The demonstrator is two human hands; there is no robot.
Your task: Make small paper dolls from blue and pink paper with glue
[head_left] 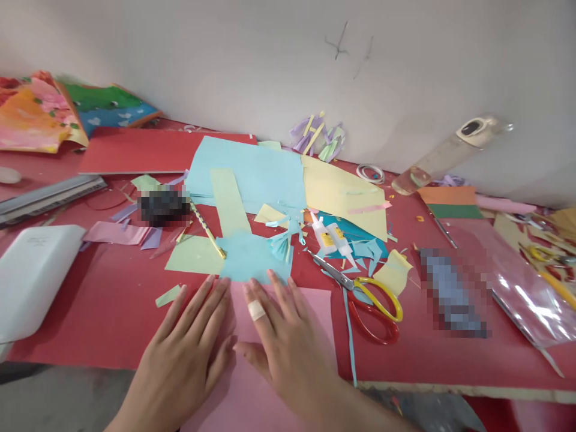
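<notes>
Both hands lie flat on a pink sheet of paper (252, 396) at the table's front edge. My left hand (189, 336), fingers stretched out, rests over the sheet's left side. Beside it, my right hand (285, 333) spreads its fingers over the middle of the sheet; a bandage (256, 309) wraps one finger. Just beyond the fingertips lies a light blue piece of paper (252, 258), with a small blue paper figure (283, 240) on its right part. A patterned pencil (209, 231) points toward it from the left. Scissors (355, 288) with yellow and red handles lie right of the sheet.
Two glue bottles (330, 237) lie among paper scraps. Behind are a large blue sheet (252, 171) and a yellow sheet (344, 192). A clear bottle (445, 156) leans at the wall. A white case (40, 276) stands left; a plastic sleeve (531, 288) lies right.
</notes>
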